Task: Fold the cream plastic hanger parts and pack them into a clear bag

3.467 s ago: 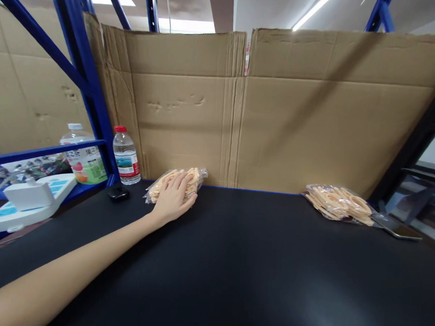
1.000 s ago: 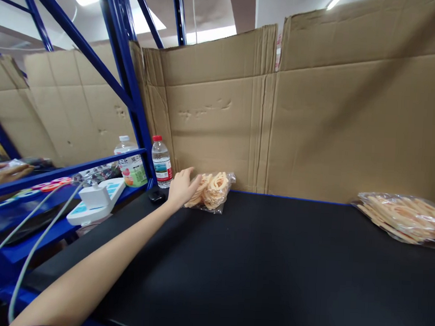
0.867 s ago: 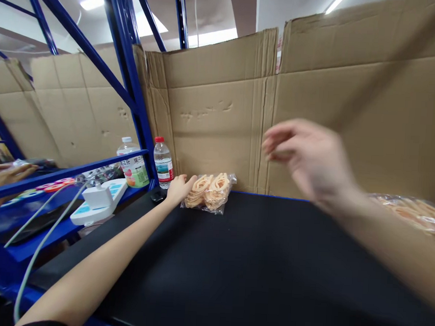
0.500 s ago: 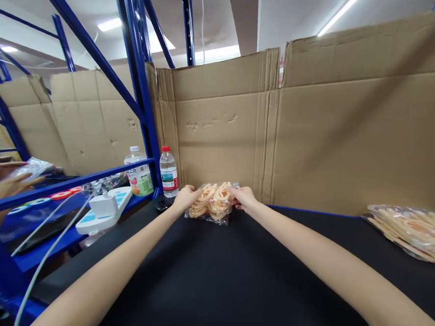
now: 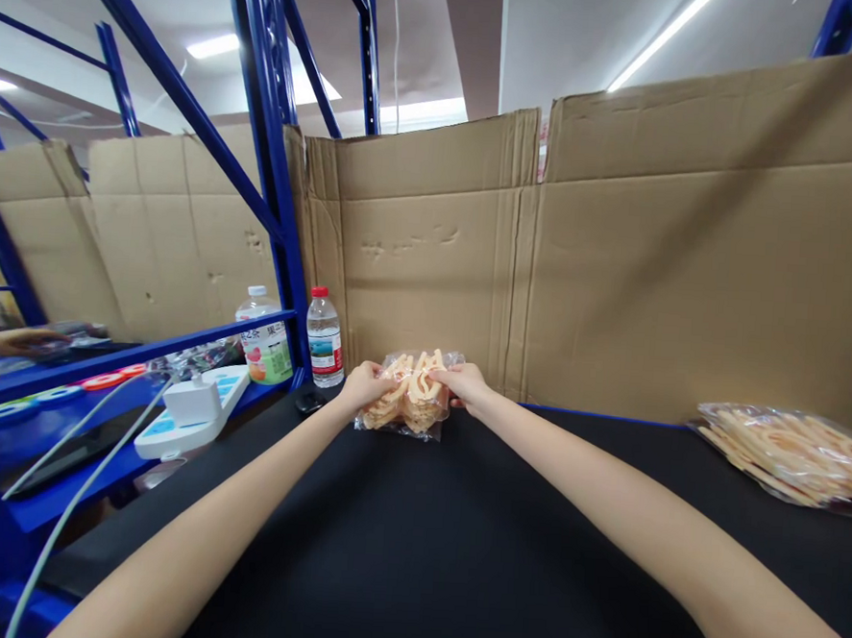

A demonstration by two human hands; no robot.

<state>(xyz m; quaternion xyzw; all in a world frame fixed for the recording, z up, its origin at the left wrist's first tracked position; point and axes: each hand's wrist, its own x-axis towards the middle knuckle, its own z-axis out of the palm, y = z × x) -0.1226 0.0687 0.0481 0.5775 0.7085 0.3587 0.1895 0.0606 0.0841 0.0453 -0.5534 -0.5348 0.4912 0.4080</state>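
Observation:
A clear plastic bag of peach-coloured looped pieces (image 5: 414, 392) is held at the far side of the black table, close to the cardboard. My left hand (image 5: 368, 387) grips its left side, thumb on top. On the right side, my right hand (image 5: 465, 385) pinches the bag with the thumb over the front and the fingers partly hidden behind. The pieces inside lie in two stacked bunches side by side. What exactly they are, I cannot make out.
Another clear bag of similar flat pieces (image 5: 785, 452) lies at the right. A red-capped water bottle (image 5: 324, 342) and a small black object (image 5: 309, 401) stand left of my hands. Beyond the blue frame (image 5: 279, 194) are a white power strip (image 5: 200, 416), a larger bottle (image 5: 264, 343) and another person's hand (image 5: 20, 340).
Both hands keep hold of the bag, which has tilted up slightly. The view has shifted a little to the right. The other person's hands at the left have moved.

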